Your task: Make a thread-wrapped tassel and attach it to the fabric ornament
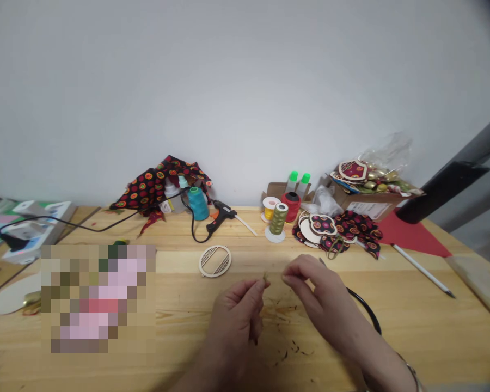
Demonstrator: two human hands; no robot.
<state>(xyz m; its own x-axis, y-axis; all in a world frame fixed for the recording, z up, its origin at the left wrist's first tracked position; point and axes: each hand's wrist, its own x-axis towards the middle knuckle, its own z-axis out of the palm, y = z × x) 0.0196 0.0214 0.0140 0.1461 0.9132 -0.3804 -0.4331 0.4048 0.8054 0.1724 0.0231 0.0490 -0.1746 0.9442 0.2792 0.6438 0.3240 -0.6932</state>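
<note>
In the middle of the table, my left hand (240, 307) pinches a tiny olive-gold piece (265, 276) between thumb and forefinger; it looks like the end of a thread or cord. My right hand (314, 291) hovers just to the right, thumb and fingertips pressed together. Whatever those fingertips hold, if anything, is too fine to see. Beyond both hands lies an oval wooden lattice frame (215, 261). An olive-green thread spool (278, 219) stands upright behind them. Small dark scraps (294, 348) are scattered on the wood below. A black handle-like curve (365, 307) shows partly behind my right forearm.
A glue gun (221, 216) with its cord lies at the back, beside a teal spool (198, 203) and patterned fabric (155, 185). At right are a filled cardboard box (367, 204) and a white pencil (424, 270). A power strip (44, 231) sits left, near a pixelated patch.
</note>
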